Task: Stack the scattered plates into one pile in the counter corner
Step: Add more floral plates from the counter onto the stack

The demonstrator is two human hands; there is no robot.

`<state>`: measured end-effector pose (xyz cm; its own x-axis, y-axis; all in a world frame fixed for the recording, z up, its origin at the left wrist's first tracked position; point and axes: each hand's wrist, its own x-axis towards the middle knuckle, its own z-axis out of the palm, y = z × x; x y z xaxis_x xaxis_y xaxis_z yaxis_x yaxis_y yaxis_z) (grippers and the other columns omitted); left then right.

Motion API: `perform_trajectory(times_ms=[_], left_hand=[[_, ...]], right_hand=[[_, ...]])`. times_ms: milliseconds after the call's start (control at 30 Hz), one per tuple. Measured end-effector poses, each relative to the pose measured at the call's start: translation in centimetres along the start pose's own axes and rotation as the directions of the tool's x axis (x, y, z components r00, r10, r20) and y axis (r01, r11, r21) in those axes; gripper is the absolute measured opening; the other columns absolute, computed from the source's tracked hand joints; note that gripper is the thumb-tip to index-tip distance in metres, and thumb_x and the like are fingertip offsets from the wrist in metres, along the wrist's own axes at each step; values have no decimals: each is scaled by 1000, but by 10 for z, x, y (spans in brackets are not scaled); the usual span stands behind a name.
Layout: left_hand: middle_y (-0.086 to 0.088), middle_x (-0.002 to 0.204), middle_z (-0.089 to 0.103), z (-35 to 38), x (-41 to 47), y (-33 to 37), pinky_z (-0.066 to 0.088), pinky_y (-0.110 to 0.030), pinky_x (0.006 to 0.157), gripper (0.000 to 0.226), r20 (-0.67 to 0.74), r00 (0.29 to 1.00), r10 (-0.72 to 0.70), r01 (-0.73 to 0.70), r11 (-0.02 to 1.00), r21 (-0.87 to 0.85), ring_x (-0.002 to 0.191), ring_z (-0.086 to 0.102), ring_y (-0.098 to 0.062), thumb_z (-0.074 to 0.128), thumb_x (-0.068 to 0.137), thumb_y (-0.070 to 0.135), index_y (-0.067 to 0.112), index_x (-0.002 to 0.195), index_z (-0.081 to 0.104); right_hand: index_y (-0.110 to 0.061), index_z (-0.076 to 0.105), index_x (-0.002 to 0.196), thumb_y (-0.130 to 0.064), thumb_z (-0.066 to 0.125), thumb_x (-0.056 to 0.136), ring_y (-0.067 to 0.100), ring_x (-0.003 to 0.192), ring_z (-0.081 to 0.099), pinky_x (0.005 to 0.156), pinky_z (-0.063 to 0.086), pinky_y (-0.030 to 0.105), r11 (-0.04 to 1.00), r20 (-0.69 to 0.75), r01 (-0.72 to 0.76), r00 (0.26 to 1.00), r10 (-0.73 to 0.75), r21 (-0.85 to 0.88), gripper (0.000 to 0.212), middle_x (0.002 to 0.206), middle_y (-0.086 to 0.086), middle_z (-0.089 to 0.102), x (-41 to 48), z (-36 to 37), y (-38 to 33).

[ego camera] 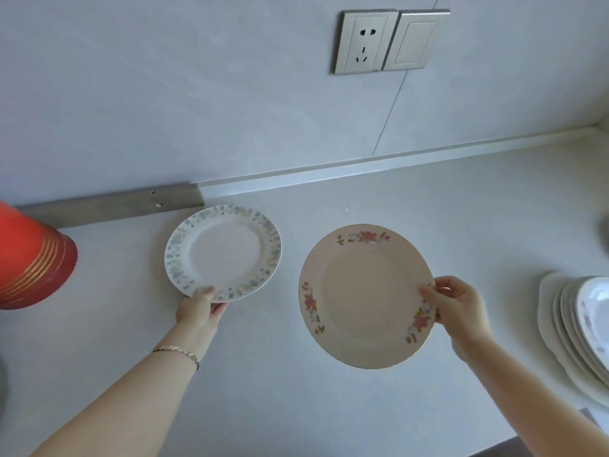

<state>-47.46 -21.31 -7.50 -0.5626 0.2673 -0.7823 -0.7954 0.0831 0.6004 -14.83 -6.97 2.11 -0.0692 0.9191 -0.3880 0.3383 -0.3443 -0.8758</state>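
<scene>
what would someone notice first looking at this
Two plates, one in each hand: the left hand grips a blue-flowered plate near the wall, the right hand pinches a pink-flowered plate at centre. A bright red stack of cups is at the far left, and a pile of white plates sits at the right edge.

Red stacked cups lie at left; socket and switch on wall.

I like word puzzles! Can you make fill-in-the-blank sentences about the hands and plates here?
The left hand grips the blue-rimmed plate and wears a ____.
The right hand holds the other plate, with ____ flowers.
Beside the switch is a ____.
Missing words: bracelet, pink, socket.
</scene>
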Motion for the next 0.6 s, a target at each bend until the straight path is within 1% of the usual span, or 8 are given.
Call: perform_trajectory(times_ms=[100,200,267,333,400,467,533,600], left_hand=[[-2,91,61,3,-12,3,45,-40,96,27,41,996,74,-76,996,49,81,60,-16,44,89,-11,11,102,53],[-2,86,60,3,-28,5,45,-39,93,28,56,994,97,-105,984,142,78,59,-16,47,87,-12,14,86,55],[-2,87,61,7,-45,1,45,-38,91,29,115,988,102,-125,968,216,77,60,-16,48,87,-11,17,83,55],[-2,88,63,19,-65,-7,53,-33,80,29,208,973,100,-157,948,277,73,65,-15,49,87,-10,18,85,56],[-2,89,64,40,-89,-17,58,-25,64,27,308,948,85,-186,930,317,73,66,-14,49,88,-8,17,87,58],[-3,88,65,66,-111,-30,57,-21,56,26,393,918,55,-204,915,348,78,63,-16,48,88,-8,16,88,59],[-5,86,66,95,-133,-45,57,-25,55,25,458,889,15,-218,894,392,77,63,-18,49,86,-8,14,87,60],[-5,83,68,122,-153,-64,53,-28,57,24,519,855,-12,-259,856,447,74,64,-20,51,84,-9,12,86,62]], right_hand=[[-9,58,69,-2,61,83,24,54,56,60,47,35,999,-113,-37,993,41,40,16,46,-4,63,1,-7,18],[-9,55,69,-1,60,84,25,57,53,57,47,32,990,-188,-83,977,103,111,18,61,8,59,-3,-21,31],[-9,55,69,-2,60,84,23,55,52,48,49,27,985,-237,-91,964,124,146,18,60,7,58,-8,-39,37],[-10,55,68,-2,61,84,22,51,53,38,48,18,984,-290,-66,951,112,164,19,50,1,60,-14,-64,39],[-13,56,68,-4,62,83,11,43,58,36,46,13,985,-357,-29,930,89,170,19,45,-4,61,-19,-96,38],[-19,57,68,-9,64,83,2,42,58,39,46,10,984,-448,6,891,77,180,19,51,-5,64,-25,-133,37],[-23,57,69,-13,63,83,8,52,60,40,47,10,977,-537,37,839,84,211,18,63,-4,64,-31,-173,36],[-23,58,67,-17,64,81,6,49,59,41,49,13,962,-622,77,775,109,263,17,55,-6,65,-35,-212,38]])
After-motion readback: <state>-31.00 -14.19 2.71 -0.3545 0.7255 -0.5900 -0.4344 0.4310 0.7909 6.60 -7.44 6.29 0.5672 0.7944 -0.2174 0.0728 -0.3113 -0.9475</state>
